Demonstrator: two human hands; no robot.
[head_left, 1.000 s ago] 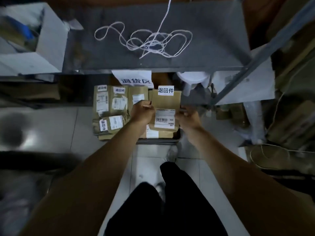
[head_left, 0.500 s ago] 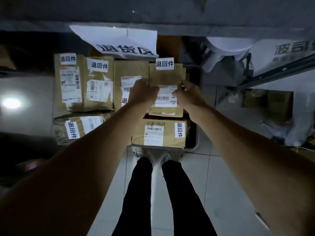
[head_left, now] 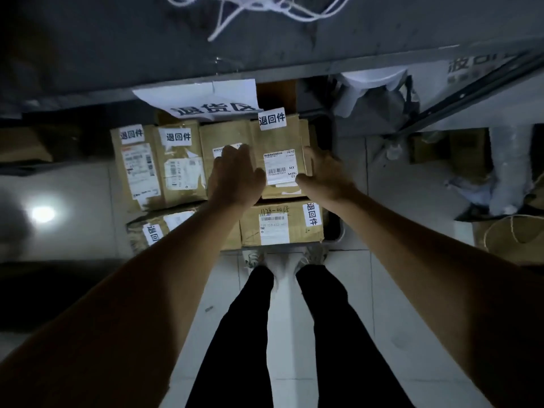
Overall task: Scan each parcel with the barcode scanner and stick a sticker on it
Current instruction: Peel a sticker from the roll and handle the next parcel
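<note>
Here, head view only. Landmark: the top parcel (head_left: 279, 156), a brown carton bearing a white sticker (head_left: 272, 118) at its far edge and a barcode label (head_left: 280, 167) on its upper face. It sits on a stack of other parcels under the shelf (head_left: 176, 54); its long axis runs away from the person.

Left hand (head_left: 235, 175): lies flat against the parcel's left side, fingers straight and together, pointing away; nothing gripped. Right hand (head_left: 325, 175): at the parcel's right side, fingers extended along its edge, thumb toward the label; cannot tell whether the fingertips curl round the far edge, but it looks relaxed, not clamped. Both hands touch or nearly touch the parcel; it lies directly between them, neither clearly nearer.

Just nearer than the landmark, one layer down: a front parcel (head_left: 281, 223) with its own sticker. Left of the landmark: more stickered parcels (head_left: 159, 163). Beyond it, hanging from the shelf edge: a paper sign (head_left: 206, 100). On the shelf: white cord (head_left: 265, 10).

No barcode scanner in view.

Judgement: this parcel is already stickered and placed; next move likely means drawing both hands back toward the body.
</note>
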